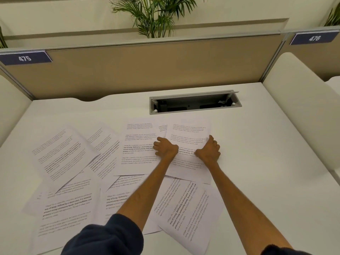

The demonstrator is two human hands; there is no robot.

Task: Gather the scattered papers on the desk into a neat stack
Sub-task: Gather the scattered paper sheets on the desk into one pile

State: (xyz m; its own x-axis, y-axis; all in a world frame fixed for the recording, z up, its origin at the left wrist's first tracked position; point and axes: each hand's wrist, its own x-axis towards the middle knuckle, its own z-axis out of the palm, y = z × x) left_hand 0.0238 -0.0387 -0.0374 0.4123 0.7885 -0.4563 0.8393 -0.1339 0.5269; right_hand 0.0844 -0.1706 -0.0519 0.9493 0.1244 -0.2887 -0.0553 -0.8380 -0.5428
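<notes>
Several printed white sheets lie scattered and overlapping across the white desk (257,144). One sheet (187,129) lies at the far right of the spread, just below the cable box. My left hand (165,148) grips its left edge and my right hand (209,150) grips its right edge, fingers curled around the paper. Another sheet (138,150) lies directly left of it. More sheets fan out at the left (60,150), front left (66,208) and front right (185,214), some tilted, some partly covered by my forearms.
An open metal cable box (195,103) is sunk into the desk just beyond the papers. A beige partition (147,70) closes the back, cream side panels (298,100) stand at both sides. A palm plant (152,15) rises behind.
</notes>
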